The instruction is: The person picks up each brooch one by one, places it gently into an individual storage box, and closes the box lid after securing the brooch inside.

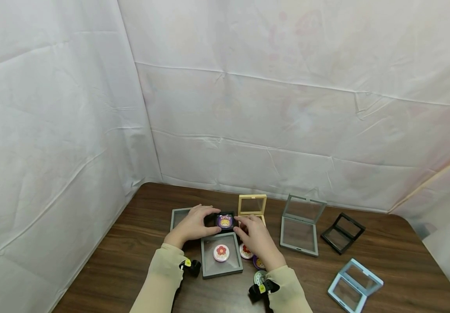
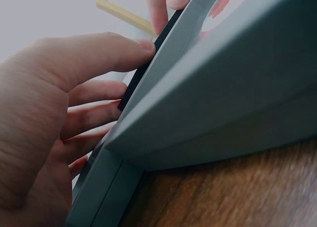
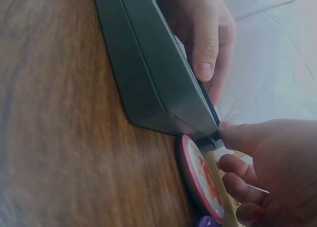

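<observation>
A small black display frame [image 1: 226, 213] with a round purple badge [image 1: 225, 222] inside is held between both hands. My left hand [image 1: 194, 226] grips its left side, thumb at the near edge and fingers behind. At the right side my right hand [image 1: 258, 239] pinches the edge with thumb and fingertips. Just in front lies a grey frame [image 1: 223, 274] with a red-flower badge [image 1: 221, 253] in its middle; the black frame's near edge overlaps it in the wrist views. Another red-flower badge [image 3: 203, 180] sits by the grey frame's corner, beneath the right hand.
A second grey frame [image 1: 176, 213] is partly hidden behind the left hand. Behind the right hand stands an open yellow frame [image 1: 252, 196]. A purple badge [image 1: 259, 262] and a green one [image 1: 260, 277] lie near the right wrist. Further right are open grey-green [image 1: 299, 250], black [image 1: 341, 237] and light-blue [image 1: 352, 280] frames.
</observation>
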`<state>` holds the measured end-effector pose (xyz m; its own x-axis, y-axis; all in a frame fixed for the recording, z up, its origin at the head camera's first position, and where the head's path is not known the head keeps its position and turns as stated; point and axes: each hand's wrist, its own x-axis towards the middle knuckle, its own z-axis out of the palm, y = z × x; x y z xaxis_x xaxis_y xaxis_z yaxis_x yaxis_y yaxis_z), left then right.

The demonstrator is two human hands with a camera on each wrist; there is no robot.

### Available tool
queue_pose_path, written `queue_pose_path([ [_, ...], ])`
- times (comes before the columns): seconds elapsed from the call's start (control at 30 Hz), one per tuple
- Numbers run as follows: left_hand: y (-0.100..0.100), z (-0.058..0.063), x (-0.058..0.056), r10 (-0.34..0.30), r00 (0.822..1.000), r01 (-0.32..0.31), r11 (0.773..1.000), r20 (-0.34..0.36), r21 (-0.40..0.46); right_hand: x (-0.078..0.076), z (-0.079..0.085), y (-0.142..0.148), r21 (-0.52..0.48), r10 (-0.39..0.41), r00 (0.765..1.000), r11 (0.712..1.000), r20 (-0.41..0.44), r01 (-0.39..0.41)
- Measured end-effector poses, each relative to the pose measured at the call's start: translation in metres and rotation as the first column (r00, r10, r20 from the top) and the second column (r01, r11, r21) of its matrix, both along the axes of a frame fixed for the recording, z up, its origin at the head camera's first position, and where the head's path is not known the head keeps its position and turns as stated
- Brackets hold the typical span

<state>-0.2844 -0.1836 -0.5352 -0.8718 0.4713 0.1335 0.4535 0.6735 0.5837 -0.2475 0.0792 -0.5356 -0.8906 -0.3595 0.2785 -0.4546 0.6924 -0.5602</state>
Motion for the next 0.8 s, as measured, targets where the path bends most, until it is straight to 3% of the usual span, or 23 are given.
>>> queue_pose_path([
  [0.8, 0.0019, 0.0, -0.0001, -0.008, 1.0, 0.008, 1.0, -0.02, -0.018, 0.0014, 0.0008, 0.0005, -0.011, -0.003, 0.999, 1.0, 0.036, 0.004],
])
